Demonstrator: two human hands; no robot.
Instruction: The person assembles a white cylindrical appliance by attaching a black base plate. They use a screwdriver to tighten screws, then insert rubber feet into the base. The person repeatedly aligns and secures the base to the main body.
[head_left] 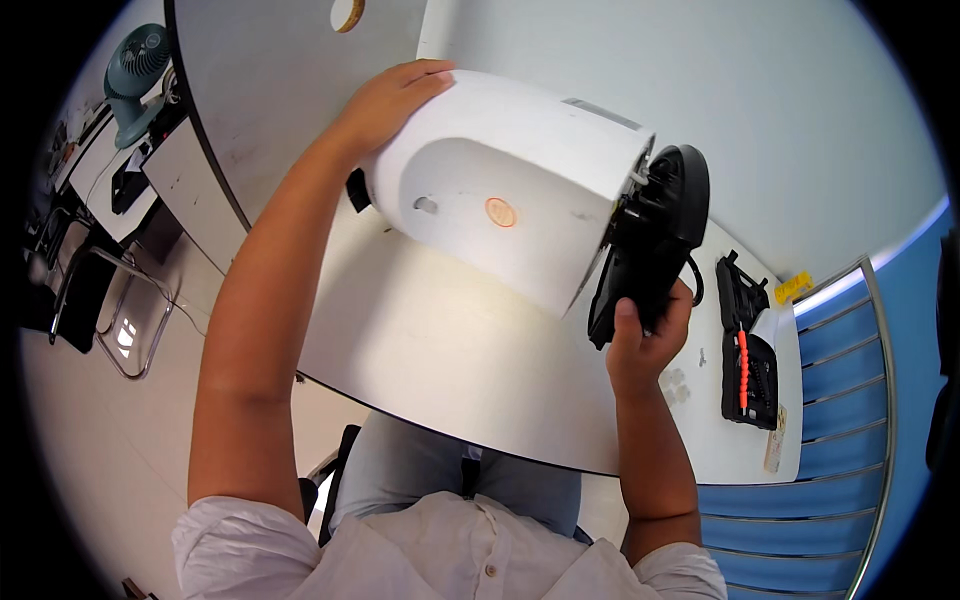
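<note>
Fingers (668, 305) – hidden behind black grille (655, 235)

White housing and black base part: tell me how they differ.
The white housing is large, smooth and rounded; the black base part is smaller, flatter and ribbed. The left hand rests on the white housing's far end; the right hand grips the black base part's lower edge. Both are held above the table, meeting end to end.
</note>
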